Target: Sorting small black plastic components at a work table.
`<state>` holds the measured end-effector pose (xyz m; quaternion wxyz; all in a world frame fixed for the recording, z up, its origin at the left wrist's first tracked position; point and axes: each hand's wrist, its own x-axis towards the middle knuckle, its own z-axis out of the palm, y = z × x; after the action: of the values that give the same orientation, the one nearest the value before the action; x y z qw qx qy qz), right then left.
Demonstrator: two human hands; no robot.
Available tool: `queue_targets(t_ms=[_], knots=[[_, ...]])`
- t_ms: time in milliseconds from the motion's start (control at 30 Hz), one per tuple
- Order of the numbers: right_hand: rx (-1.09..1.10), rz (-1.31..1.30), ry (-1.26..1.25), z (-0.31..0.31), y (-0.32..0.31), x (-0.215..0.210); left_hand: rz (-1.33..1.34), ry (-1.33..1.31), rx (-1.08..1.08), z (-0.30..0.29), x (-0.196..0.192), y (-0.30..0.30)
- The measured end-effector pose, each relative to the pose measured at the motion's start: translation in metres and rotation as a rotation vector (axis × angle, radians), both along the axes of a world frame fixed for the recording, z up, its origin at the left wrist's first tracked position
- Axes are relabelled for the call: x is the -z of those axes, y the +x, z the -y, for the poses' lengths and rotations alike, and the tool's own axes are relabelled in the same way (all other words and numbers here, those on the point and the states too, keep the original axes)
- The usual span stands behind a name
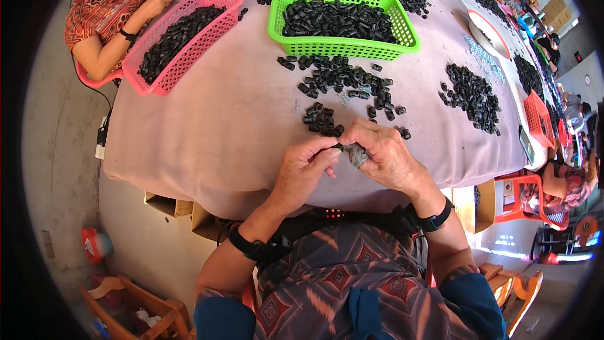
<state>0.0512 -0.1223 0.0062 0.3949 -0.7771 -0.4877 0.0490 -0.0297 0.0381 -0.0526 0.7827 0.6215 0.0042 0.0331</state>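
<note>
My left hand (303, 167) and my right hand (388, 156) meet just above the near part of the cloth-covered table. Between their fingertips is a small black plastic piece (340, 147), mostly hidden by the fingers; both hands are closed on it. A grey wrap (357, 155) covers one finger of the right hand. Directly beyond the hands lies a loose scatter of black plastic pieces (327, 79), short and barrel-like. Among them are a few small pale springs (344, 98). Behind that scatter stands a green basket (343, 47) filled with similar black pieces.
A pink basket (179, 66) of black pieces stands at left, near a seated person (104, 25). To the right lie another black pile (472, 97), a heap of springs (484, 56) and a white bowl (489, 33). A red basket (538, 119) sits at the right edge.
</note>
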Motion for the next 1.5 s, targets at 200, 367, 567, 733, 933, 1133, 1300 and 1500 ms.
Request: queue_targets(t_ms=[200, 367, 567, 733, 933, 1133, 1300, 1500], knots=[[0.02, 0.028, 0.062, -0.003, 0.001, 0.009, 0.117, 0.277, -0.17, 0.015, 0.0, -0.005], [0.036, -0.007, 0.092, -0.004, 0.0, 0.014, 0.27, 0.637, -0.297, 0.016, 0.005, -0.006], [0.086, -0.217, 0.127, -0.002, 0.002, 0.019, 0.247, 0.524, -0.286, 0.014, 0.008, 0.0], [0.096, -0.492, 0.094, 0.004, 0.006, 0.014, 0.044, 0.112, -0.127, 0.012, -0.005, -0.001], [0.003, -0.651, 0.135, 0.009, 0.01, 0.012, -0.019, 0.011, -0.037, 0.011, -0.008, -0.001], [-0.054, -0.789, 0.162, 0.013, 0.016, 0.01, -0.021, -0.017, -0.002, 0.009, -0.011, -0.001], [-0.109, -1.34, 0.253, 0.015, 0.012, 0.01, 0.145, 0.038, 0.02, 0.007, -0.016, -0.004], [0.005, -1.524, 0.286, 0.0, -0.01, 0.016, 0.326, 0.015, -0.052, 0.009, -0.014, -0.003]])
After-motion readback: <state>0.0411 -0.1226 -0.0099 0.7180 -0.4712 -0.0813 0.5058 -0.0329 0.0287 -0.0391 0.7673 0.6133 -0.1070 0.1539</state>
